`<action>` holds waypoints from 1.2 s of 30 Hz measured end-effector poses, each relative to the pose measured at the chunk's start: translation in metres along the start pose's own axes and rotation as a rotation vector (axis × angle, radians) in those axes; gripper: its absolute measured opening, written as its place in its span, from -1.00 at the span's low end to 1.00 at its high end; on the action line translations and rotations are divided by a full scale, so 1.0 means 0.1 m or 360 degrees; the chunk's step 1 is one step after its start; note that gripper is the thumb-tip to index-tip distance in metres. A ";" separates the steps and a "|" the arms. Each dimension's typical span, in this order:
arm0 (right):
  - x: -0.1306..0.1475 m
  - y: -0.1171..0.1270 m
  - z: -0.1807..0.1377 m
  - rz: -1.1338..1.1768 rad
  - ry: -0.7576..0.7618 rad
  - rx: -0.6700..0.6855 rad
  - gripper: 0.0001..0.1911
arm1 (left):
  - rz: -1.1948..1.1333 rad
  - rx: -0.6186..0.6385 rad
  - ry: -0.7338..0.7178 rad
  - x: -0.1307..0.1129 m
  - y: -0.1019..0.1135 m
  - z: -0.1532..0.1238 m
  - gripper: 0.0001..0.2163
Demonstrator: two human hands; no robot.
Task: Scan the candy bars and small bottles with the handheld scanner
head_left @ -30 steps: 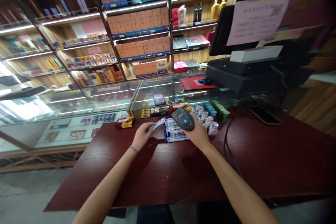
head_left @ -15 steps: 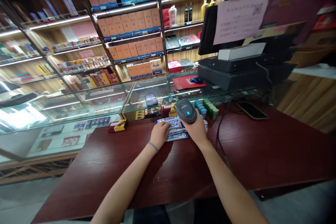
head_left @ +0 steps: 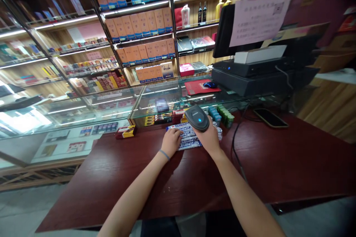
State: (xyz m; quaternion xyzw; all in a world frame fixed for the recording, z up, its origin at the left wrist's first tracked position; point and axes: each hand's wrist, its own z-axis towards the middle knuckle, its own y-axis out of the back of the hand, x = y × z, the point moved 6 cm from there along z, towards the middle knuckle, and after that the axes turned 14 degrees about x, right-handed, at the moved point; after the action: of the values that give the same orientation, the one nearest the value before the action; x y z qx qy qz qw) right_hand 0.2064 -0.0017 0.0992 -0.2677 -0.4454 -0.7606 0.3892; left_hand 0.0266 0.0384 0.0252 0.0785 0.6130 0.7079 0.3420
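Since a second ago the left hand has come in from the left, where it held one blue-and-white packet up off the table, and now lies on the row of packets beside the right hand. In the last half second hardly anything has shifted.

The right hand is closed around a dark scanner, its blue light glowing, head tipped down over the packets. The left hand is curled over the near end of the row; whether it pinches a packet or only presses on it I cannot tell. The packets lie flat on the dark red table, close to the glass counter, with small tins just to their right.

To do this well, I judge the left hand should hold one packet still with its barcode facing up, fingers off the code, while the scanner is held steady and square above it.

The print on the packets is too small to read, and the scanner hides their far ends. Its cable runs off over the table toward the till. A phone lies well apart on the right. A small blurred patch sits on the counter.
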 end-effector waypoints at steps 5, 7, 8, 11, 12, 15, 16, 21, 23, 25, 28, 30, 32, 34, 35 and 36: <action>0.00 -0.02 0.00 -0.0020 -0.0014 -0.0006 -0.61 | 0.0022 -0.0078 0.0000 0.04 0.10 -0.06 -0.79; -0.02 -0.04 -0.01 -0.0033 -0.0003 -0.0022 -0.55 | 0.0037 -0.0149 0.0034 0.12 0.19 -0.13 -0.79; -0.03 -0.06 -0.01 -0.0039 0.0000 -0.0022 -0.53 | 0.0043 -0.0187 0.0056 0.18 0.24 -0.18 -0.79; -0.07 -0.15 -0.02 -0.0067 0.0001 0.0030 -0.47 | 0.0062 -0.0279 0.0137 0.43 0.41 -0.37 -0.78; -0.08 -0.19 -0.03 -0.0082 0.0003 0.0054 -0.46 | 0.0071 -0.0305 0.0169 0.54 0.46 -0.45 -0.77; -0.07 -0.34 -0.06 -0.0106 0.0014 0.0148 -0.43 | 0.0114 -0.0379 0.0289 0.88 0.63 -0.70 -0.75; -0.06 -0.39 -0.08 -0.0109 0.0018 0.0179 -0.43 | 0.0135 -0.0398 0.0332 1.00 0.68 -0.78 -0.75; 0.05 -0.67 -0.18 -0.0183 0.0029 0.0362 -0.54 | 0.0345 -0.0477 0.0594 1.53 0.91 -1.14 -0.73; 0.09 -0.79 -0.24 -0.0241 0.0063 0.0438 -0.59 | 0.0458 -0.0491 0.0734 1.71 0.96 -1.26 -0.71; 0.12 -0.90 -0.31 -0.0302 0.0108 0.0492 -0.61 | 0.0538 -0.0477 0.0850 1.87 0.97 -1.35 -0.67; 0.14 -1.03 -0.40 -0.0389 0.0196 0.0562 -0.62 | 0.0602 -0.0447 0.1003 2.06 0.92 -1.43 -0.54; 0.15 -1.09 -0.45 -0.0440 0.0269 0.0587 -0.61 | 0.0618 -0.0378 0.1080 2.15 0.86 -1.44 -0.46; 0.15 -1.11 -0.48 -0.0460 0.0319 0.0608 -0.59 | 0.0599 -0.0266 0.1116 2.21 0.79 -1.43 -0.43; 0.14 -1.12 -0.48 -0.0435 0.0343 0.0630 -0.61 | 0.0573 -0.0190 0.1138 2.23 0.76 -1.42 -0.43; 0.14 -1.12 -0.49 -0.0415 0.0356 0.0642 -0.62 | 0.0570 -0.0179 0.1142 2.23 0.75 -1.42 -0.44; 0.14 -1.12 -0.49 -0.0395 0.0368 0.0652 -0.62 | 0.0577 -0.0186 0.1141 2.22 0.76 -1.42 -0.46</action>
State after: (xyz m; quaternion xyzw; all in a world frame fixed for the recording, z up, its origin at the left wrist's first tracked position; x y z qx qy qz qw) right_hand 0.1026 -0.0163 0.0352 -0.0380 -0.5721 -0.7221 0.3872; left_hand -0.2456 0.0501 -0.0066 -0.0861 0.6285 0.7728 -0.0198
